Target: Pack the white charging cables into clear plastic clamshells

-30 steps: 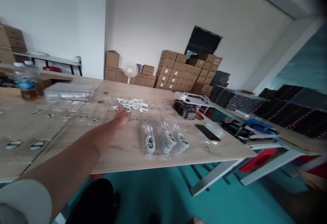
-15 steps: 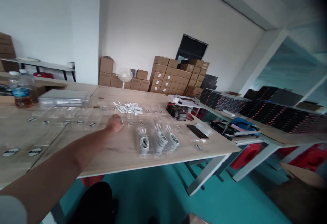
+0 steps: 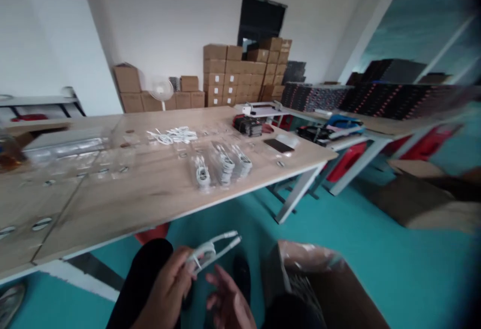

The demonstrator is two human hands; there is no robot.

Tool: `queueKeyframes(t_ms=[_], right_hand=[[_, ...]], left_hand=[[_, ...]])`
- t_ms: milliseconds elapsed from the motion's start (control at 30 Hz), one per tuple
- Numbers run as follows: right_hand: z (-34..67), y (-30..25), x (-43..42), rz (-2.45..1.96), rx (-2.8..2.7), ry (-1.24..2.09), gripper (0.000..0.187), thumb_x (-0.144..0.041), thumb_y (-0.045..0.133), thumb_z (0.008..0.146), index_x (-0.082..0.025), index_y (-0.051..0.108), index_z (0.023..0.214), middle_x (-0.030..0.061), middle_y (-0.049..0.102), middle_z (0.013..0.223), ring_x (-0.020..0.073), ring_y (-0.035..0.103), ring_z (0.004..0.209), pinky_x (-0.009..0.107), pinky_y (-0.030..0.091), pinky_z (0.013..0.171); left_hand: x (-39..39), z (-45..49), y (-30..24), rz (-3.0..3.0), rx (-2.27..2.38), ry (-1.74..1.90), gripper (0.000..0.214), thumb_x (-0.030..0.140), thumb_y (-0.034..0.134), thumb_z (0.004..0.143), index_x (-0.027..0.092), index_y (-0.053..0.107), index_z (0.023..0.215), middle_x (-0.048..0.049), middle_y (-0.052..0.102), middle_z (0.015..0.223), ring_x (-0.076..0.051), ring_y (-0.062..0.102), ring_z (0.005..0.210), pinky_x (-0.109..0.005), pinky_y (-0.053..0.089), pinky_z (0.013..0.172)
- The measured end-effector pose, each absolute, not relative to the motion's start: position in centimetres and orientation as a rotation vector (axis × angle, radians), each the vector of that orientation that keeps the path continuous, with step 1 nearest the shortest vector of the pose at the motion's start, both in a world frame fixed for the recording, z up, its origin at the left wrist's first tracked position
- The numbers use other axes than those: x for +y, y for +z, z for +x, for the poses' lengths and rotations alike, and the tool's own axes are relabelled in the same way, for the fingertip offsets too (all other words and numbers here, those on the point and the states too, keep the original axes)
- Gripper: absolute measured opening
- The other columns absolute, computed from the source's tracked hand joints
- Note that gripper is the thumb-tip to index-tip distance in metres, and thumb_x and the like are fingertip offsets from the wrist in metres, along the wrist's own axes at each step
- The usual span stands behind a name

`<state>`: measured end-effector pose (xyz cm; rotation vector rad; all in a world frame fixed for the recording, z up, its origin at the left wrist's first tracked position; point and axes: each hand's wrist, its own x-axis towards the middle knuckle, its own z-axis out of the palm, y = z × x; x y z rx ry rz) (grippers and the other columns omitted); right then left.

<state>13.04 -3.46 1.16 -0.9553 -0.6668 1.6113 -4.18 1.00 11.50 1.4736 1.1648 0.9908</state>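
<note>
My left hand (image 3: 173, 281) is closed on a coiled white cable (image 3: 207, 253), held above my lap in front of the table. The cable's two connector ends point up to the right. Just below and right of it is my right hand (image 3: 230, 296), its fingers apart and nothing in them that I can see. Stacks of bagged white cables (image 3: 225, 165) stand near the table's front edge. Behind them on the table lies a loose pile of white cables (image 3: 173, 135). Clear bags with oval labels (image 3: 103, 170) lie to the left.
An open cardboard box (image 3: 340, 274) stands on the floor at my right. On the table (image 3: 124, 204) lie a dark phone (image 3: 278, 145) and a bundle of dark packages (image 3: 248, 125). A clear case (image 3: 67, 143) sits at the left. Cartons (image 3: 236, 76) are stacked by the wall.
My left hand has drawn back from the table to my lap and now holds the white cable. My right hand has come into view. The camera has tilted down and turned.
</note>
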Motion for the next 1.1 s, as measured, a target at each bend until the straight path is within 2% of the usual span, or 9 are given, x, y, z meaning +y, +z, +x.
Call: queueKeyframes(t_ms=[100,167,233,367,667,767,833,1000,1100], right_hand=[[13.8,3.6,-4.4,-1.061,-0.546,1.498,0.053,-0.056,0.064,0.075,-0.023,0.060,0.117,0.0075,0.066,0.101,0.0152,0.059,0.069,0.027,0.045,0.056],[14.3,3.9,-5.1,-1.149,-0.522,1.452,0.044,-0.050,0.066,0.077,-0.021,0.063,0.111,0.0018,0.064,0.080,0.0110,0.053,0.060,0.025,0.042,0.055],[14.7,3.4,-5.8,-1.159,-0.502,1.458,0.042,-0.049,0.065,0.078,-0.021,0.064,0.109,-0.0021,0.059,0.069,0.0093,0.050,0.055,0.024,0.040,0.054],[14.8,2.0,-6.2,-1.112,-0.475,1.499,0.041,-0.048,0.065,0.078,-0.022,0.062,0.110,-0.0023,0.060,0.071,0.0096,0.051,0.055,0.024,0.041,0.053],[14.6,1.0,-5.5,-1.239,-0.487,1.444,0.039,-0.052,0.067,0.073,-0.017,0.064,0.087,-0.0020,0.062,0.062,0.0063,0.044,0.039,0.020,0.026,0.037],[14.5,0.5,-5.1,-1.289,-0.510,1.465,0.039,-0.054,0.066,0.073,-0.016,0.063,0.082,-0.0029,0.059,0.055,0.0068,0.043,0.037,0.020,0.023,0.035],[14.4,0.4,-4.9,-1.316,-0.539,1.477,0.039,-0.054,0.066,0.072,-0.016,0.063,0.081,-0.0021,0.061,0.057,0.0071,0.043,0.037,0.020,0.023,0.035],[14.4,0.2,-4.5,-1.333,-0.578,1.446,0.038,-0.054,0.064,0.074,-0.016,0.062,0.077,-0.0022,0.061,0.057,0.0064,0.044,0.036,0.020,0.025,0.035],[14.5,0.0,-4.6,-1.333,-0.533,1.438,0.037,-0.052,0.064,0.075,-0.016,0.061,0.079,-0.0029,0.061,0.060,0.0060,0.045,0.036,0.019,0.025,0.034]], left_hand=[[-3.1,-1.0,6.7,1.308,1.018,0.762,0.034,0.048,0.049,0.087,0.018,0.061,0.096,-0.0012,0.059,0.074,-0.013,0.052,0.061,-0.023,0.040,0.056],[-4.1,0.0,4.8,1.165,0.991,0.714,0.030,0.048,0.055,0.083,0.019,0.056,0.092,-0.0018,0.062,0.078,-0.015,0.056,0.066,-0.025,0.043,0.060],[-4.1,0.2,3.7,1.054,0.967,0.700,0.030,0.047,0.060,0.079,0.021,0.049,0.087,-0.0014,0.063,0.078,-0.016,0.059,0.066,-0.026,0.044,0.059],[-3.6,-0.3,2.7,0.988,0.935,0.671,0.032,0.046,0.061,0.078,0.023,0.040,0.082,0.0007,0.063,0.074,-0.016,0.061,0.063,-0.027,0.046,0.058],[-3.3,-0.1,0.4,0.850,0.981,0.627,0.044,0.050,0.069,0.069,0.024,0.039,0.089,0.0029,0.062,0.072,-0.015,0.060,0.057,-0.026,0.044,0.053],[-3.1,-0.6,-0.1,0.867,1.009,0.593,0.042,0.049,0.068,0.069,0.023,0.041,0.088,0.0027,0.059,0.074,-0.015,0.059,0.059,-0.026,0.043,0.053],[-3.0,-1.1,0.4,1.003,1.065,0.619,0.035,0.045,0.067,0.072,0.023,0.046,0.089,0.0004,0.060,0.080,-0.016,0.058,0.065,-0.028,0.045,0.059],[-3.1,-1.8,2.7,1.459,1.044,0.740,0.017,0.034,0.067,0.074,0.024,0.061,0.086,-0.0087,0.061,0.107,-0.025,0.055,0.101,-0.035,0.041,0.090],[-3.0,-1.5,2.6,1.381,1.067,0.766,0.020,0.038,0.068,0.074,0.023,0.061,0.086,-0.0078,0.062,0.102,-0.024,0.057,0.096,-0.033,0.043,0.088]])
